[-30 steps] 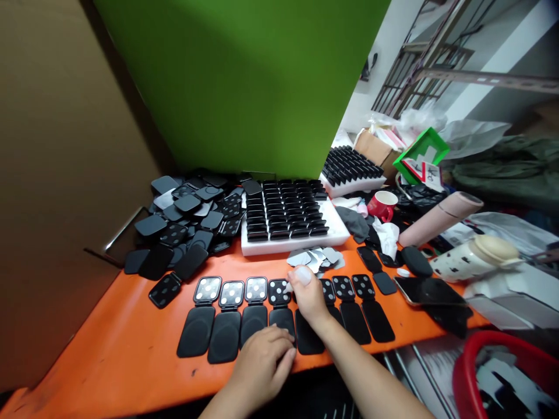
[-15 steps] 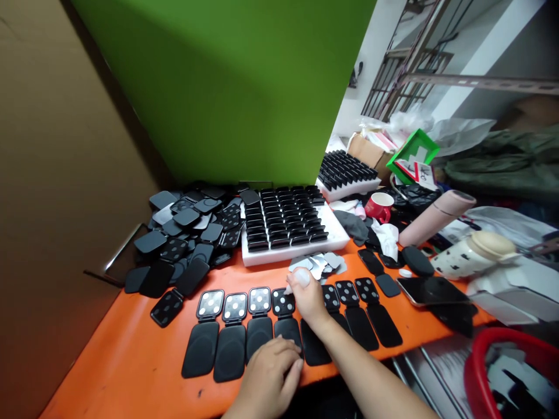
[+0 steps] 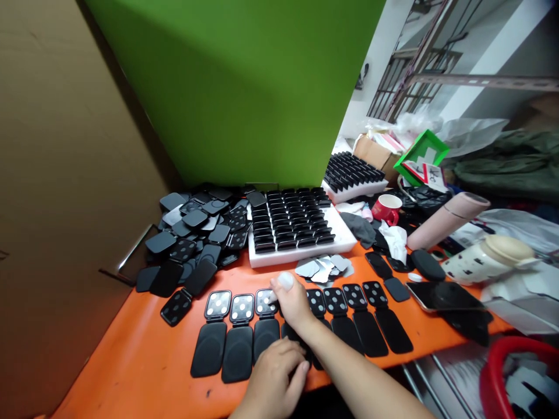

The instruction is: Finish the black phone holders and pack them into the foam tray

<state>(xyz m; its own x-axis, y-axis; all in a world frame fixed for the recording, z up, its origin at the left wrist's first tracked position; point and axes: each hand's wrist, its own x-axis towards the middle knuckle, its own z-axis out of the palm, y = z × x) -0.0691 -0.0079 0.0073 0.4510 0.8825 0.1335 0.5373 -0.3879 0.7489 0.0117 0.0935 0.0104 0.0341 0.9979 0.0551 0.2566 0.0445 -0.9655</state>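
Note:
My right hand (image 3: 292, 302) is closed round a small white squeeze bottle (image 3: 285, 281), mostly hidden in the fist. Its pale tip points down at the dotted square of a hinged black pad (image 3: 264, 301), third from the left in a row. The two leftmost dotted squares, on one pad (image 3: 218, 304) and its neighbour (image 3: 241, 308), look whitish and glossy; those on the right, such as a pad (image 3: 374, 294), look darker. My left hand (image 3: 279, 372) lies palm down with loosely spread fingers over the lower panel of a pad (image 3: 290, 331) near the table's front edge.
Behind the row stands a white foam tray (image 3: 297, 256) of upright black pieces. Loose grey sheets (image 3: 323, 267) lie before it. A heap of black pads (image 3: 196, 227) sits left; a red mug (image 3: 387, 208), pink tumbler (image 3: 449, 221) and phone (image 3: 437, 294) are right.
My right hand has moved left with the white bottle, from the fourth pad to the third. My left hand stays over the same pad. The view has shifted slightly.

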